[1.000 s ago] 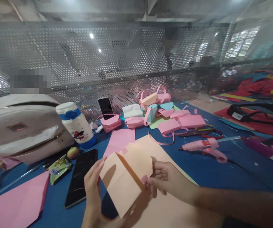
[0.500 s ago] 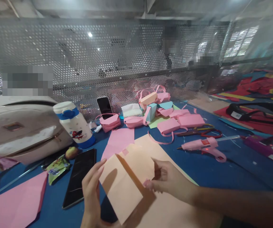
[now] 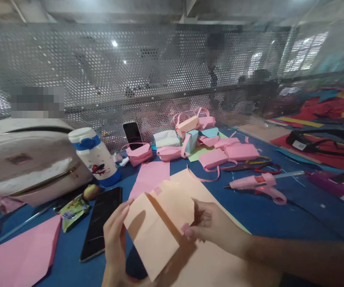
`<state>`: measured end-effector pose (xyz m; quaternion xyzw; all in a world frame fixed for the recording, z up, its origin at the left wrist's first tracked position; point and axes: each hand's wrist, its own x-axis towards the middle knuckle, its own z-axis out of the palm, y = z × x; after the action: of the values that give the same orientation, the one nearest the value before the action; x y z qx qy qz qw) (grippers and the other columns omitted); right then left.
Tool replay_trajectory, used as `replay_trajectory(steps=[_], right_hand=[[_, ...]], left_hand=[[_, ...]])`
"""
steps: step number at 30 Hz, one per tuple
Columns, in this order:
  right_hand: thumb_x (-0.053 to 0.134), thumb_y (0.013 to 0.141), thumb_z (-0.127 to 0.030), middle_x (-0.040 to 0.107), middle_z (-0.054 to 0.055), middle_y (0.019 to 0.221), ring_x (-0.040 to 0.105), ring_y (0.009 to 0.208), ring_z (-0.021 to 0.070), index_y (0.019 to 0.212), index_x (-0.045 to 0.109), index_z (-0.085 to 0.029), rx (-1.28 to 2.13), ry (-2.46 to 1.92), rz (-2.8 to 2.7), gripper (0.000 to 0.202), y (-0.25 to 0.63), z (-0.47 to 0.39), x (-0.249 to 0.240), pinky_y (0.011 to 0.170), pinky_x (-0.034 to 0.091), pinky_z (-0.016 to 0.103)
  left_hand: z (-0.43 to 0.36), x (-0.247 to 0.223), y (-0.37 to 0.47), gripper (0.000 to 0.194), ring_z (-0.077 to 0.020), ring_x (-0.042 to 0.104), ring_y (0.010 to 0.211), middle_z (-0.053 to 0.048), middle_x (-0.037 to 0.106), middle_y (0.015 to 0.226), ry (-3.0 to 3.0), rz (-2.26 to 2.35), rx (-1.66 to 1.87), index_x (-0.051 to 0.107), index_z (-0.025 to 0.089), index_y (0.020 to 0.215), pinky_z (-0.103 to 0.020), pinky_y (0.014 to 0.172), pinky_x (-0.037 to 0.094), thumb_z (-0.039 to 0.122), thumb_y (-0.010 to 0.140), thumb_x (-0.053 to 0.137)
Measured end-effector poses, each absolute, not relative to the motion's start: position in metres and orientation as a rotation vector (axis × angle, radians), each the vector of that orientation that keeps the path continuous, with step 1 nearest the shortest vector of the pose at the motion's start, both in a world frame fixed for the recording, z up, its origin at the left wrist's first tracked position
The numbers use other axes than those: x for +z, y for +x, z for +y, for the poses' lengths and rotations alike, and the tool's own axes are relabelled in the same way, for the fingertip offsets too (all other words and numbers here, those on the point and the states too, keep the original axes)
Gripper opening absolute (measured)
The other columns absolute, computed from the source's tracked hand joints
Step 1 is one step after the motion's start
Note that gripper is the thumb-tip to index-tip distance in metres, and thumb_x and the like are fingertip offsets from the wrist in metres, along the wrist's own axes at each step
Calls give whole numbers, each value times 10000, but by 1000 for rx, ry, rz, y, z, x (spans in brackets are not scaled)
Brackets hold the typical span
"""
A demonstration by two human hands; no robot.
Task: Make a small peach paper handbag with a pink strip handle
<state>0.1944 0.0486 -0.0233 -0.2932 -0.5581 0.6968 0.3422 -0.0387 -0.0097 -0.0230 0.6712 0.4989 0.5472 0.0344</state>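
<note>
blue table (image 3: 267, 219), right hand (image 3: 212, 223) curled

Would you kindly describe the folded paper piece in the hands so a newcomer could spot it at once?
On the blue table, find the large flat peach sheet in the lower middle of the view. Partly over it, the left hand and right hand hold a folded peach paper piece. Unlike that flat sheet, it is creased into panels and bears two small pink patches.
</note>
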Motion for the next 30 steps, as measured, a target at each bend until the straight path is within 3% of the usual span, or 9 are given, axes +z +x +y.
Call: replay_trajectory(steps=[6,12,17,20,23,27,30], right_hand=[[869,693,-389,628,-17,763,544,621,94,930,674,-177,1813,-778,-1469,373,195,49,-24,473,346,177],[882,682,-291,600,-11,874,585,822,134,833,671,-177,1810,-704,-1381,283,194,47,-20,747,470,236],[884,679,-283,588,-27,820,573,803,133,829,608,-178,1822,-723,-1362,332,193,46,-14,748,457,242],[901,647,-261,487,-77,727,494,678,95,768,493,-200,1688,-789,-1352,430,193,45,-16,641,413,210],[877,693,-292,436,-83,724,437,637,91,761,430,-217,1522,-772,-1427,459,195,44,-20,594,384,211],[839,759,-359,404,-64,732,379,642,114,733,407,-221,1198,-763,-1615,454,199,46,-22,580,349,234],[774,843,-340,420,-40,774,426,701,134,741,494,-216,926,-611,-1751,323,203,48,-20,653,384,263]], left_hand=[[-15,-17,-34,1075,-434,442,1329,-163,417,1442,2150,1437,1637,322,257,1511,-587,997,505,237,573,845],[-13,-18,-37,1091,-433,420,1342,-148,407,1451,2166,1391,1625,311,261,1518,-592,1010,498,232,566,844],[-15,-19,-35,1075,-437,386,1363,-138,371,1481,2124,1399,1576,277,306,1529,-648,1042,445,263,617,846],[-18,-16,-29,1020,-438,334,1397,-115,333,1509,2022,1448,1552,262,353,1522,-682,1060,403,312,671,823],[-21,-11,-22,944,-423,282,1438,-73,274,1553,1865,1498,1494,262,397,1505,-662,1100,370,395,724,793],[-21,-7,-17,903,-392,254,1462,-41,248,1584,1794,1478,1418,259,426,1495,-632,1136,337,443,756,777],[-20,-9,-18,926,-373,260,1462,-42,267,1582,1759,1434,1389,226,434,1506,-642,1158,279,441,763,778]])
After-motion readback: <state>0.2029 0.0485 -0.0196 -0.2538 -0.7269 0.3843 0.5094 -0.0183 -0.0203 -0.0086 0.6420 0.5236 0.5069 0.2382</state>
